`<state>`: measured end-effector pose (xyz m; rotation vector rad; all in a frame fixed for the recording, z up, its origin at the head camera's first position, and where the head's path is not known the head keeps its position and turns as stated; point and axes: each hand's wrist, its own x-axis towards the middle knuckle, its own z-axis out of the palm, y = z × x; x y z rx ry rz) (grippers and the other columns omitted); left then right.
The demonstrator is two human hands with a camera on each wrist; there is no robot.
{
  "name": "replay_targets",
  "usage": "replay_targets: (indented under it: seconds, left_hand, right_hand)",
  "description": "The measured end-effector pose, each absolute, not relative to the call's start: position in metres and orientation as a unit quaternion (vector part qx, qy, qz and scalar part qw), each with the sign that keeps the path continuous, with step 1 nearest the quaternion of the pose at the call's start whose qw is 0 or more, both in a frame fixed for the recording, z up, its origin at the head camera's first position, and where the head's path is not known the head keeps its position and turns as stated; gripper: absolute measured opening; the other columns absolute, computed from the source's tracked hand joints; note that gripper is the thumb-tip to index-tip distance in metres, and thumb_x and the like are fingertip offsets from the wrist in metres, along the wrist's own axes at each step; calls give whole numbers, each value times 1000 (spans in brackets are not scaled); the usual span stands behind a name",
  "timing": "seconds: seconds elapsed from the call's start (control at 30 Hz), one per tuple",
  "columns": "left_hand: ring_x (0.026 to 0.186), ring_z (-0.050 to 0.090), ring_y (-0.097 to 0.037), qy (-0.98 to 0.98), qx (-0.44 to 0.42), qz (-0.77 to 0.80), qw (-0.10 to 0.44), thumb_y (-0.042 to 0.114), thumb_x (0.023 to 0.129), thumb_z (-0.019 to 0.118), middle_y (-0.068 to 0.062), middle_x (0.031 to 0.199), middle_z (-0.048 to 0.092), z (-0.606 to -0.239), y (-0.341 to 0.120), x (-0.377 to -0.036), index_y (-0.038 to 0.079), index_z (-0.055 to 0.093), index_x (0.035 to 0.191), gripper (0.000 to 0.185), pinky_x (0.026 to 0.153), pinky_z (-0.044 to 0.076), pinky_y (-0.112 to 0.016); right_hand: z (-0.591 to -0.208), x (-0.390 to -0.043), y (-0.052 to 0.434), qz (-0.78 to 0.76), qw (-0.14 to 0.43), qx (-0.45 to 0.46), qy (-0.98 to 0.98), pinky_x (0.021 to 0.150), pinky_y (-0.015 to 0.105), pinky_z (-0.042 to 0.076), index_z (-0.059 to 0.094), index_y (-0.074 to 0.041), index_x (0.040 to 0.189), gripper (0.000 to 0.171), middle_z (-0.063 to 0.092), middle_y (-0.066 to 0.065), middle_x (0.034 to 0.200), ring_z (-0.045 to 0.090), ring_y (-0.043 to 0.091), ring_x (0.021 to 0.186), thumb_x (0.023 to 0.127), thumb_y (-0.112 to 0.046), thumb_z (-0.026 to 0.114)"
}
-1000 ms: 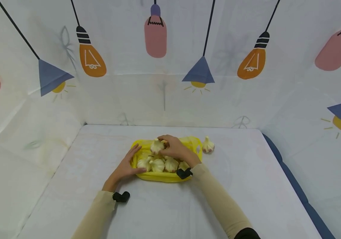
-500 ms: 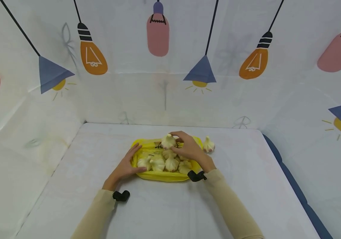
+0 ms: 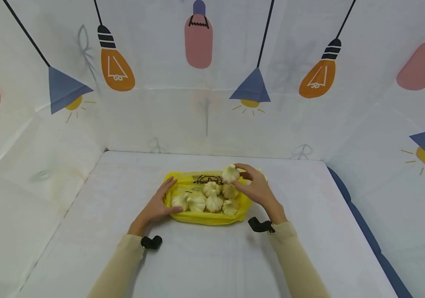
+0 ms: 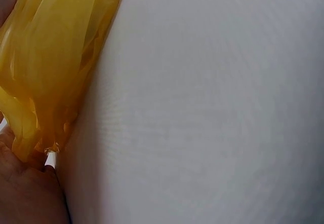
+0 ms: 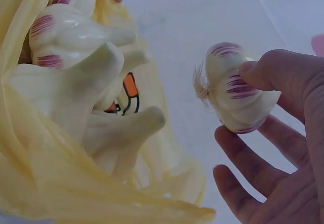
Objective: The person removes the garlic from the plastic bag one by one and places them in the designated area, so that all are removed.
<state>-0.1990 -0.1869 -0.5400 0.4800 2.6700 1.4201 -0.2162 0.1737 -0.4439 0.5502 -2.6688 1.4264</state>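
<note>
On a white-clothed table [image 3: 205, 256], lamp-print backdrop [image 3: 212, 82], right hand [image 3: 259, 191] pinching garlic bulb [image 3: 230, 174], left hand [image 3: 156, 207] flat against yellow bag [image 3: 205, 217].

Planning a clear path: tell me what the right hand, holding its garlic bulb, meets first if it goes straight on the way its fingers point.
Probably nothing near: past the right hand and garlic bulb, only bare white tabletop, then the lamp-printed backdrop. Depth is unclear.

right hand [image 3: 259, 189] | garlic bulb [image 3: 230, 174] carried rightward | toward bag's [image 3: 205, 218] right edge
</note>
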Motion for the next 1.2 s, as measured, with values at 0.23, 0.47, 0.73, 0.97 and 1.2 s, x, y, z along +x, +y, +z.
replay_targets:
  seconds: [0.23, 0.47, 0.73, 0.97, 1.2]
  left_hand:
    - [150, 8, -33, 872, 157, 462, 36, 44, 73, 82, -1, 163, 10, -541, -188, -199, 22, 26, 154, 101, 114, 14, -66]
    - [149, 8, -35, 873, 154, 461, 37, 44, 73, 82, -2, 163, 9, -542, -189, -199, 24, 25, 154, 102, 113, 15, -67]
    - [149, 7, -34, 872, 151, 463, 40, 44, 72, 82, -1, 164, 8, -540, -187, -199, 23, 25, 154, 102, 113, 14, -66]
    - [149, 7, -35, 871, 151, 465, 43, 43, 72, 83, -2, 164, 8, -539, -187, -198, 23, 25, 154, 102, 113, 14, -67]
    - [149, 7, -35, 869, 156, 469, 40, 42, 72, 83, -3, 163, 9, -537, -186, -198, 21, 25, 154, 102, 113, 14, -67]
  right_hand:
    - [-450, -206, 186, 505, 64, 142, -849, 97, 53, 48, 53, -21, 136, 52, 54, 8, 138, 62, 32, 115, 88, -23, 72]
    - [-460, -204, 202, 525, 95, 124, -836, 92, 55, 50, 55, -23, 134, 52, 56, 8, 137, 62, 32, 114, 86, -23, 74]
    - [-462, -202, 223, 510, 128, 88, -846, 92, 47, 52, 55, -21, 135, 53, 55, 6, 138, 62, 29, 114, 86, -23, 74]
    - [-463, -201, 240, 510, 182, 62, -839, 92, 51, 51, 56, -7, 133, 52, 55, 14, 137, 63, 37, 112, 84, -10, 74]
    - [-445, -188, 243, 515, 186, 22, -836, 91, 48, 52, 54, 1, 133, 51, 54, 18, 137, 62, 39, 110, 85, -4, 71]
